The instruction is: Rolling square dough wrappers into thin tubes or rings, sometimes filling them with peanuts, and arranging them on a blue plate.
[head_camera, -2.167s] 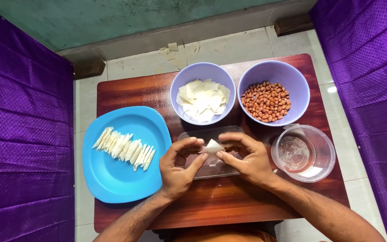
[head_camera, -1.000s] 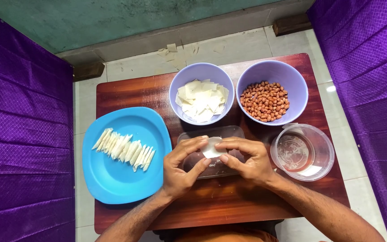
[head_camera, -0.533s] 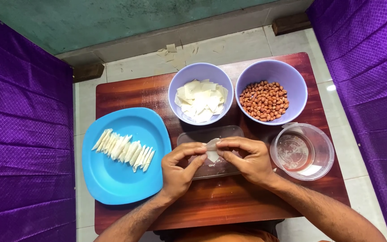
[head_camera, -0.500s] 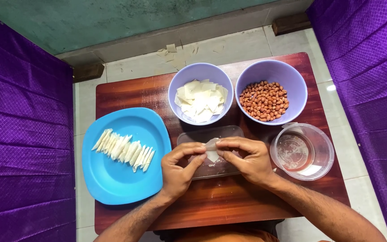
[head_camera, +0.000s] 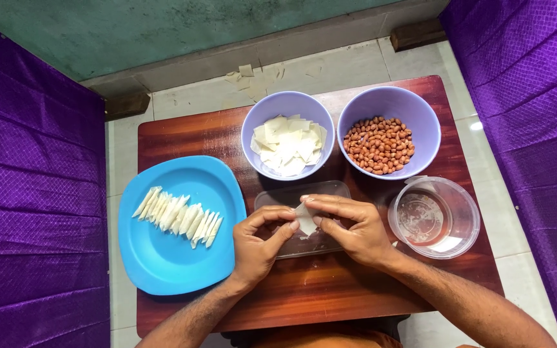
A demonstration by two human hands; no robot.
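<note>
A small white folded wrapper piece (head_camera: 305, 219) is pinched between the fingertips of both hands, just above a clear flat plastic tray (head_camera: 304, 193) that lies near the middle of the dark red wooden surface (head_camera: 182, 132). The left hand (head_camera: 260, 240) is curled, with its thumb and first finger pressed on the left edge of the white piece. The right hand (head_camera: 351, 227) is curled too, and its fingertips are pressed on the top and right side of the same piece. Both wrists are held over the near edge of the surface. At the far edge, a light purple round bowl of white square wrappers (head_camera: 287, 134) is set beside a light purple round bowl of brown peanuts (head_camera: 389, 132). The two bowls are almost touching. By the right edge, a clear round plastic tub (head_camera: 434, 218) is seen just beside the right hand. Whether anything is in it cannot be told. Along the left edge, a bright blue square plate (head_camera: 169, 258) is laid, and a row of white folded pieces (head_camera: 178, 216) is lined up on it, each one leaned on the next. Purple cloth (head_camera: 27, 187) hangs at both sides of the surface.
</note>
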